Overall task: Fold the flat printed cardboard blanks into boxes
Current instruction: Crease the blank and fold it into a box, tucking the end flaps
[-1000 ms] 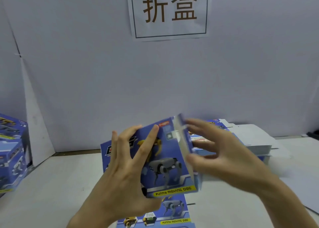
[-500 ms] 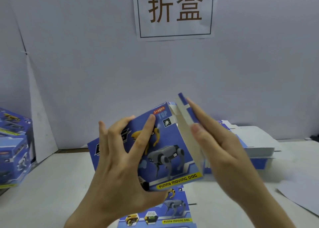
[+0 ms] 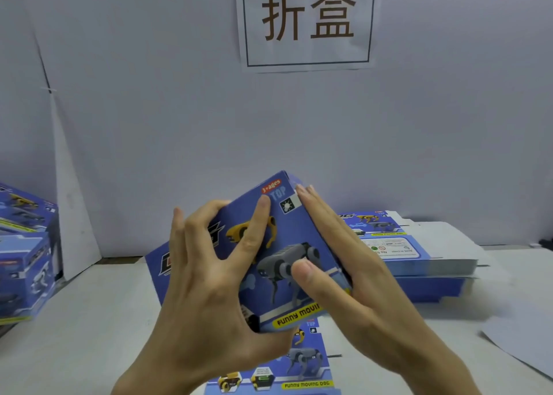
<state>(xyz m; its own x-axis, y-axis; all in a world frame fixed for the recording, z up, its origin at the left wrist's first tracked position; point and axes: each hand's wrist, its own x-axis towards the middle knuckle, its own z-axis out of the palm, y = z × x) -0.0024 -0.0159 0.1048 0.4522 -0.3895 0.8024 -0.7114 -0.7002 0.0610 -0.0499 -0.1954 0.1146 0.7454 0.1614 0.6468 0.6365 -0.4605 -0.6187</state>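
I log: table (image 3: 89, 320); stack (image 3: 434, 263) of blanks at its right; box (image 3: 287, 236), held above the table, mid-view; left hand (image 3: 203, 299), gripping the box; right hand (image 3: 368, 299), fingers straight, pressing its right side.

A white paper sign (image 3: 306, 20) with two brown characters inside a dark frame hangs at the top centre on the pale backdrop (image 3: 149, 110); a white panel (image 3: 74, 230) leans at the left; a loose white sheet (image 3: 520, 343) lies at the lower right on the white table (image 3: 89, 320).
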